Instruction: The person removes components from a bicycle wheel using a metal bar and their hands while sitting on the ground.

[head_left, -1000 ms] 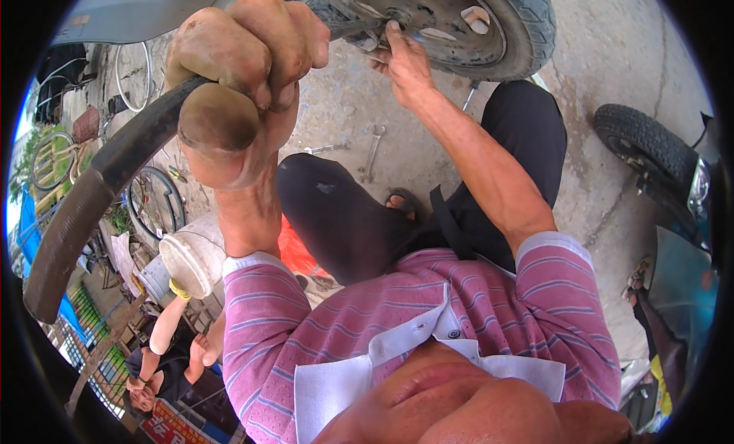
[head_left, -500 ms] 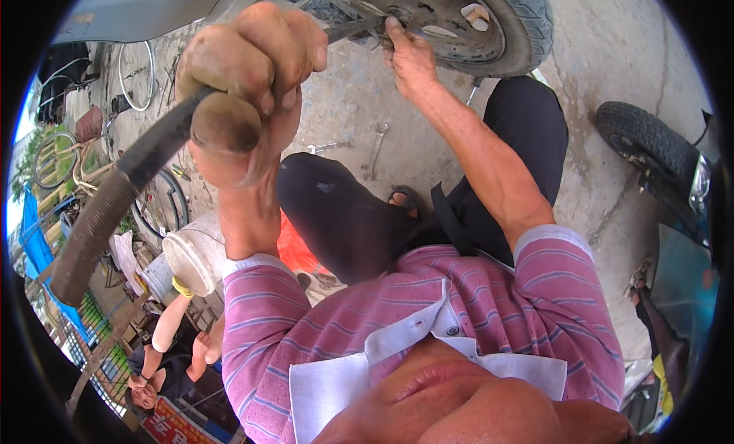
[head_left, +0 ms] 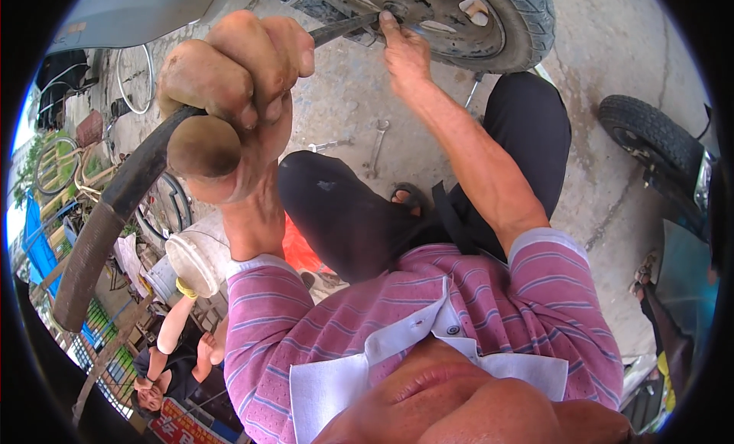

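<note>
My left hand (head_left: pixel 233 84) is wrapped in a fist around a long dark bar (head_left: pixel 115 199) with a ribbed grip sleeve at its near end. Beyond the fist, the bar's shaft runs to the hub (head_left: pixel 394 16) of a dusty wheel with a black tyre (head_left: pixel 527 31). At that far end my right hand (head_left: pixel 407 58) is closed, its thumb pressed on the bar beside the hub. The fingers of my right hand hide how the bar's tip meets the hub.
Two wrenches lie on the concrete: an upright one (head_left: pixel 378 146) and another (head_left: pixel 330 146) by my left knee. A second tyre (head_left: pixel 650 130) stands at the right. At left are a lidded white bucket (head_left: pixel 191 264), bicycle parts and another person (head_left: pixel 172 375).
My left hand has shifted a little left, and the bar's ribbed end has swung downward. My right hand has moved slightly left and up, still at the hub.
</note>
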A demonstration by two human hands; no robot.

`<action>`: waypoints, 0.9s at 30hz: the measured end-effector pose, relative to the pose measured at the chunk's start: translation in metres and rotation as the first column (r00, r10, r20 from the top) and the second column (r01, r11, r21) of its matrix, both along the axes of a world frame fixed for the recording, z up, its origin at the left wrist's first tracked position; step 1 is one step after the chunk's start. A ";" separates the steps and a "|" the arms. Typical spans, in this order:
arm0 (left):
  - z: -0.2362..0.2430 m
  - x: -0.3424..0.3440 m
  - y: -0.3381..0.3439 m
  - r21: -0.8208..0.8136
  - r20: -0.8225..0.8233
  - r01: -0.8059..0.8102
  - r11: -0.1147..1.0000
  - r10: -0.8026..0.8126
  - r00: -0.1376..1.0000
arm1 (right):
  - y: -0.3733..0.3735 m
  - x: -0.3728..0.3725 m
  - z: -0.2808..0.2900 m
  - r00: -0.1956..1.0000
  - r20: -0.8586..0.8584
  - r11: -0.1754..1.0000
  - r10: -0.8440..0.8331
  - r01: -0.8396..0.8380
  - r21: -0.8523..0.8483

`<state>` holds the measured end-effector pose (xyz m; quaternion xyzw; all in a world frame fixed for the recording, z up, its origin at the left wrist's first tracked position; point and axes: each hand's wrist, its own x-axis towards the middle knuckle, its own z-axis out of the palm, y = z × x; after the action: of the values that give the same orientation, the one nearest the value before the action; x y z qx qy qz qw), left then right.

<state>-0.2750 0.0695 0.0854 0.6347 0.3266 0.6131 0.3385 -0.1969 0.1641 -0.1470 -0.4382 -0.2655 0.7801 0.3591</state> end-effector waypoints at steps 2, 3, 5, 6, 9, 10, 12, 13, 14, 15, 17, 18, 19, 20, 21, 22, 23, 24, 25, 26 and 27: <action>0.000 -0.001 0.002 0.008 -0.010 0.017 1.000 -0.016 1.000 | 0.004 0.005 0.004 0.996 0.038 0.997 0.075 -0.076 0.031; 0.000 0.000 0.002 0.012 -0.010 0.018 1.000 -0.018 1.000 | 0.007 0.008 0.007 0.997 0.038 0.997 0.073 -0.075 0.035; 0.000 0.001 0.004 0.005 -0.002 0.015 1.000 -0.015 1.000 | 0.012 0.014 0.012 0.983 -0.053 0.980 0.173 -0.178 -0.093; 0.001 0.002 0.004 0.008 -0.003 0.016 1.000 -0.016 1.000 | 0.017 0.018 0.010 0.983 -0.052 0.980 0.173 -0.178 -0.090; 0.000 0.004 0.006 0.015 0.011 0.003 1.000 -0.003 1.000 | 0.026 0.025 0.007 0.921 -0.227 0.937 0.317 -0.341 -0.072; 0.001 0.004 0.006 0.012 0.011 0.004 1.000 -0.005 1.000 | 0.027 0.025 0.007 0.918 -0.240 0.933 0.316 -0.346 -0.094; 0.000 0.005 0.007 0.010 0.012 0.004 1.000 -0.004 1.000 | 0.026 0.026 0.008 0.915 -0.250 0.928 0.317 -0.353 -0.115; 0.000 0.005 0.007 0.017 0.018 -0.003 1.000 0.002 1.000 | 0.024 0.025 0.008 0.930 -0.213 0.945 0.301 -0.321 -0.068; -0.001 0.005 0.008 0.017 0.020 -0.004 1.000 0.004 1.000 | 0.021 0.024 0.008 0.944 -0.178 0.958 0.280 -0.288 -0.021; -0.001 0.005 0.007 0.020 0.022 -0.008 1.000 0.007 1.000 | 0.019 0.022 0.009 0.943 -0.178 0.957 0.280 -0.288 -0.023; 0.000 0.005 0.006 0.009 0.025 -0.006 1.000 0.006 1.000 | 0.015 0.019 0.008 0.966 -0.181 0.981 0.187 -0.193 -0.016; 0.001 0.005 0.004 0.004 0.025 -0.005 1.000 0.005 1.000 | 0.013 0.018 0.007 0.966 -0.182 0.981 0.186 -0.192 -0.019; 0.002 0.005 0.003 -0.004 0.005 -0.017 1.000 0.017 1.000 | 0.012 0.018 0.005 0.967 -0.190 0.984 0.170 -0.176 -0.013; 0.003 0.005 0.001 -0.013 -0.015 -0.032 0.999 0.032 0.999 | 0.010 0.016 0.004 0.968 -0.197 0.987 0.158 -0.163 -0.010; 0.002 0.005 0.001 -0.018 -0.015 -0.033 0.999 0.033 0.999 | 0.009 0.015 0.004 0.967 -0.198 0.986 0.158 -0.164 -0.014; 0.001 0.006 0.000 0.003 0.051 -0.044 0.999 0.044 0.998 | 0.009 0.013 0.003 0.972 -0.187 0.989 0.142 -0.147 -0.013; 0.001 0.006 0.000 0.026 0.115 -0.056 0.998 0.053 0.992 | 0.009 0.012 0.003 0.976 -0.177 0.992 0.126 -0.129 -0.010; 0.001 0.006 -0.002 0.024 0.114 -0.057 0.998 0.054 0.992 | 0.008 0.011 0.002 0.976 -0.178 0.991 0.125 -0.130 -0.012; 0.002 0.005 -0.005 -0.001 0.046 -0.049 0.999 0.049 0.998 | 0.007 0.010 0.001 0.974 -0.191 0.992 0.125 -0.129 -0.007; 0.002 0.004 -0.007 -0.023 -0.019 -0.044 0.999 0.044 0.999 | 0.007 0.011 0.000 0.971 -0.201 0.992 0.125 -0.128 0.001; 0.001 0.004 -0.008 -0.021 -0.017 -0.044 0.999 0.044 0.999 | 0.006 0.010 0.000 0.972 -0.199 0.992 0.126 -0.128 0.002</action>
<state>-0.2707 0.0620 0.0869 0.6285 0.3499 0.6118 0.3291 -0.1868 0.1699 -0.1468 -0.3421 -0.2517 0.8427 0.3308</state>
